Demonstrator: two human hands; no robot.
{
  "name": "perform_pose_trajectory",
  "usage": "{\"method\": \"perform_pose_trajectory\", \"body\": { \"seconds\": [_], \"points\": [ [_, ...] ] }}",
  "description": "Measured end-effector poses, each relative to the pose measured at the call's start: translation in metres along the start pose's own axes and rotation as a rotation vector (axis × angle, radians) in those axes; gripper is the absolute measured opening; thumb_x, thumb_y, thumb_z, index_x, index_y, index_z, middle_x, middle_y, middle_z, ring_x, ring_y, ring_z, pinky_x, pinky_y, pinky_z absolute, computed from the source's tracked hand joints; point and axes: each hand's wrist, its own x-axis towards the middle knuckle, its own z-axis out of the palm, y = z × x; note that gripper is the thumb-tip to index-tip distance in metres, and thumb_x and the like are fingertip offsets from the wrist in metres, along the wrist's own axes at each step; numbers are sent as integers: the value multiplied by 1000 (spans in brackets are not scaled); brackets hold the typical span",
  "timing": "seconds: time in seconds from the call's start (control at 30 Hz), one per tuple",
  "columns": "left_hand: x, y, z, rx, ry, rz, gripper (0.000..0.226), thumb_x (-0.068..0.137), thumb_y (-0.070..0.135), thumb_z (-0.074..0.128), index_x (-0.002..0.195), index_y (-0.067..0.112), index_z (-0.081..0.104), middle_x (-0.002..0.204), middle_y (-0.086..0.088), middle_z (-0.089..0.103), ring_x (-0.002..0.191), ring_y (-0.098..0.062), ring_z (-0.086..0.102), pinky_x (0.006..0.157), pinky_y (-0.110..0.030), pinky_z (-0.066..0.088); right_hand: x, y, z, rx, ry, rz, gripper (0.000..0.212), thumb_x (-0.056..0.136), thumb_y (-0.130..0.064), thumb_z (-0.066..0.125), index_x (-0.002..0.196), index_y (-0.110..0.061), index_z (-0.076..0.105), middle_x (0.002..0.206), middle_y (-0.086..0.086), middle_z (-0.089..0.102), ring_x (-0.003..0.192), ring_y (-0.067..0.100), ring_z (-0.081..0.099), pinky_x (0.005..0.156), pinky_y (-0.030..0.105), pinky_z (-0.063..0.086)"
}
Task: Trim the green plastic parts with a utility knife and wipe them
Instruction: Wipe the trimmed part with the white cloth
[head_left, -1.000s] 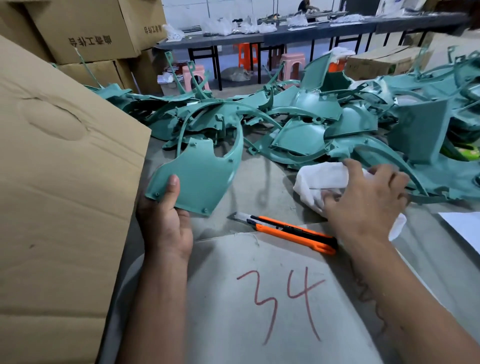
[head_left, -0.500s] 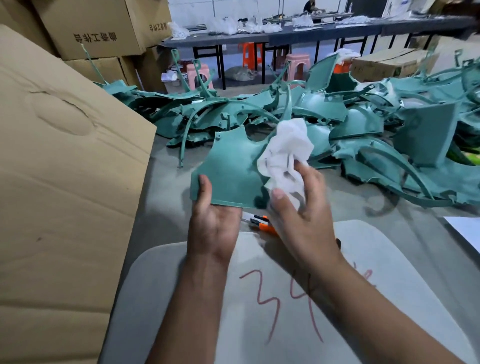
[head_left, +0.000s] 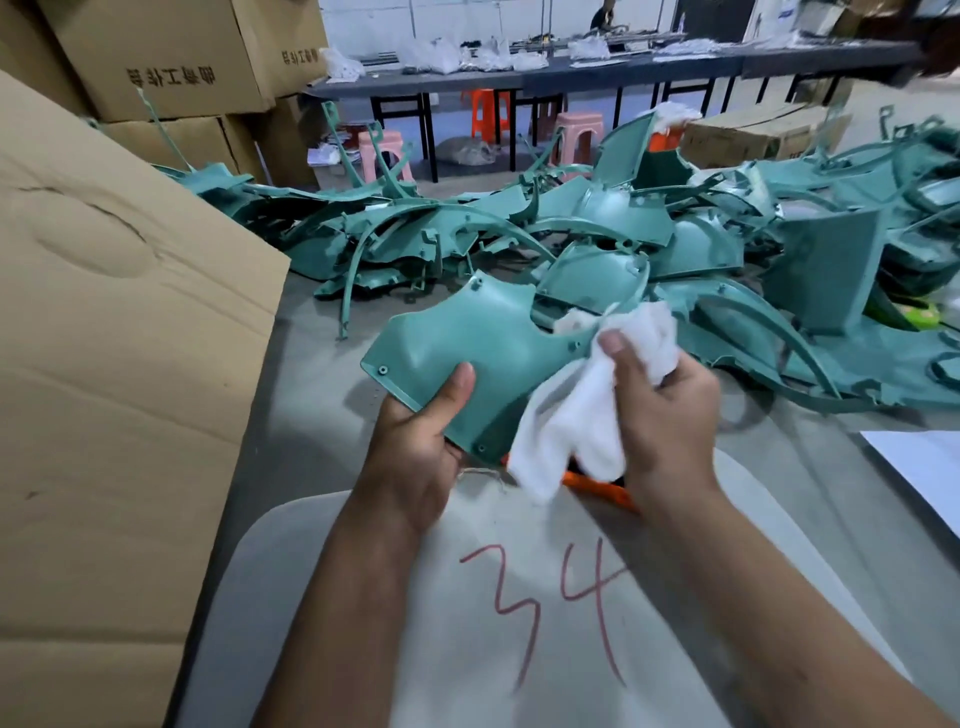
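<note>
Head view shows the wiping step under way. A second ago the green part (head_left: 467, 358) lay flat on the table (head_left: 311, 415) under the left hand (head_left: 415, 452) while the right hand (head_left: 660, 415) reached for the white cloth (head_left: 582, 415); now the part is lifted above the table, the left hand's thumb and fingers clasped round its near edge, and the right hand grasps the cloth against the part's right edge. The orange knife (head_left: 597, 486) lies below the hands, mostly hidden, so trimming of this piece looks finished. Many green parts (head_left: 597, 228) wait beyond.
</note>
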Motion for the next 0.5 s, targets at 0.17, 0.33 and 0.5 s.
{"method": "perform_pose_trajectory", "body": {
  "seconds": [0.17, 0.33, 0.5],
  "points": [
    [-6, 18, -23, 98, -172, -30, 37, 79, 22, 82, 114, 28, 76, 126, -8, 71, 114, -27, 69, 83, -39, 59, 34, 8, -19, 281, 219, 230, 26, 99, -9, 62, 76, -19, 56, 61, -2, 53, 46, 9, 44, 47, 22, 36],
    [-10, 28, -29, 35, -247, 15, 60, 71, 38, 89, 127, 25, 70, 133, -8, 67, 121, -27, 65, 87, -42, 58, 37, 9, -22, 303, 273, 238, 22, 99, -8, 61, 81, -21, 63, 59, -16, 64, 52, -1, 58, 54, 18, 52],
    [0, 21, -17, -293, 230, 14, 39, 92, 28, 66, 129, 16, 65, 127, -6, 71, 108, -17, 72, 80, -30, 61, 9, -10, -6, 556, -383, 236, 22, 80, 1, 71, 94, -8, 57, 84, 14, 56, 71, 21, 60, 75, 30, 57]
  ]
}}
